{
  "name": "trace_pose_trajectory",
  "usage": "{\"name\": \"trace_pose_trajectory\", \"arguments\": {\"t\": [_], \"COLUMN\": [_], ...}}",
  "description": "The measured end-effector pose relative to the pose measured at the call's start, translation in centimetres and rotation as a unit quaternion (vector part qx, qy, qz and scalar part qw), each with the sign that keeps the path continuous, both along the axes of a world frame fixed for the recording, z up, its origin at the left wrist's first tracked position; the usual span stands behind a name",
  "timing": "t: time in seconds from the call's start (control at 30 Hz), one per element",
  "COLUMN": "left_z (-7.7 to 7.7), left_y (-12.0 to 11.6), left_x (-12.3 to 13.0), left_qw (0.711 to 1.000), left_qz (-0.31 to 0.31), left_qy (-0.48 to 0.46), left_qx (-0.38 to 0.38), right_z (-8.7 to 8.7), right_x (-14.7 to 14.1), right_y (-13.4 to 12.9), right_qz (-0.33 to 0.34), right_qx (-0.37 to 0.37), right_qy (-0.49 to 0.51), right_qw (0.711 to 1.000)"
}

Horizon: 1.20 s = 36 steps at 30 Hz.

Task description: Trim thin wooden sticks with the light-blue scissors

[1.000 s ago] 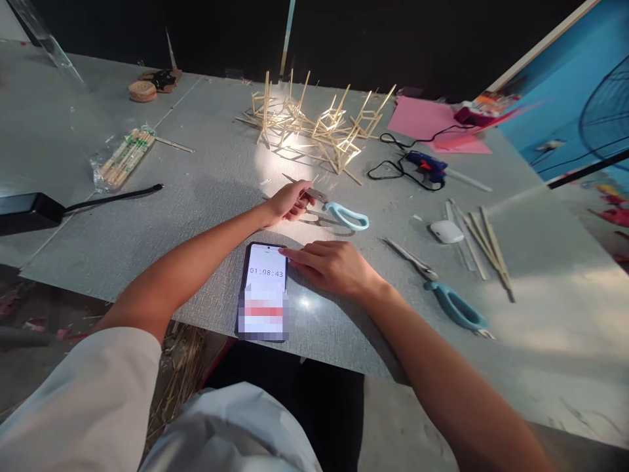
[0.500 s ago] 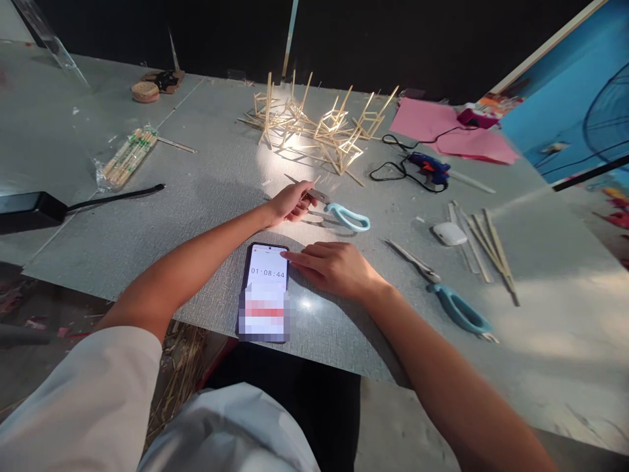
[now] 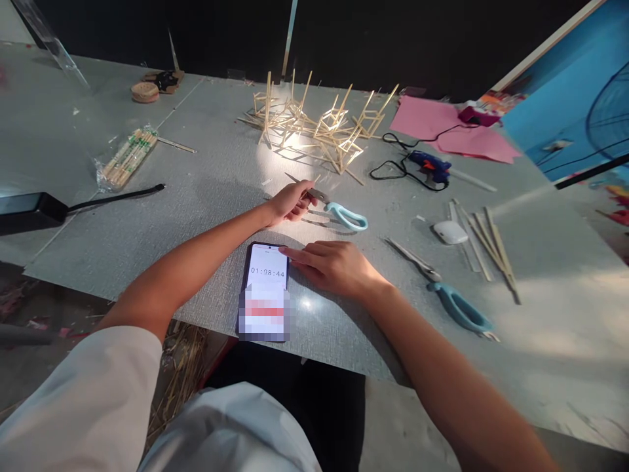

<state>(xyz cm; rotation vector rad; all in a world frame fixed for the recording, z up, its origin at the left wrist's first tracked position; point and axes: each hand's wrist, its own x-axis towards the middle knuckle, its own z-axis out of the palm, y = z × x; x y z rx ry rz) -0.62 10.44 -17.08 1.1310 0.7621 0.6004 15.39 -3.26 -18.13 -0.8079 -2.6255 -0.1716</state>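
My left hand (image 3: 293, 202) is closed around light-blue-handled scissors (image 3: 346, 216). Their handle sticks out to the right, and a blade tip shows beyond my fingers on the far side. A thin stick end also pokes up by my fingertips; whether I grip it too is unclear. My right hand (image 3: 339, 267) holds nothing. Its index finger reaches out to the upper right corner of a phone (image 3: 268, 262), while the other fingers curl. The phone lies face up near the table edge with timer digits lit; its lower screen is blurred. Beyond my left hand stand thin stick frames (image 3: 329, 128).
A second blue-handled cutting tool (image 3: 462, 308) lies right of my right arm. Farther out are a glue gun (image 3: 430, 169) with a looped cord, pink paper (image 3: 427, 118), a white case (image 3: 449, 232) and loose sticks (image 3: 496, 249). A wrapped stick bundle (image 3: 128, 157) and a black device (image 3: 32, 211) sit left.
My right index finger has shifted slightly left across the top of the phone. My left hand keeps its hold on the scissors, almost still.
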Motion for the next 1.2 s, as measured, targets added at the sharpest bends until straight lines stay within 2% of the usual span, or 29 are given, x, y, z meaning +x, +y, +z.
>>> {"name": "trace_pose_trajectory", "arguments": {"t": [0.53,1.2], "left_z": [0.76,0.56], "left_y": [-0.56,-0.41], "left_x": [-0.02,0.04], "left_qw": [1.0,1.0], "left_qz": [0.01,0.01], "left_qy": [0.004,0.005], "left_qx": [-0.015,-0.014], "right_z": [0.16,0.19], "right_x": [-0.02,-0.06], "right_y": [0.04,0.1], "right_qz": [-0.003,-0.004], "right_qx": [0.0,-0.014], "right_qy": [-0.015,-0.011], "right_qw": [1.0,1.0]}}
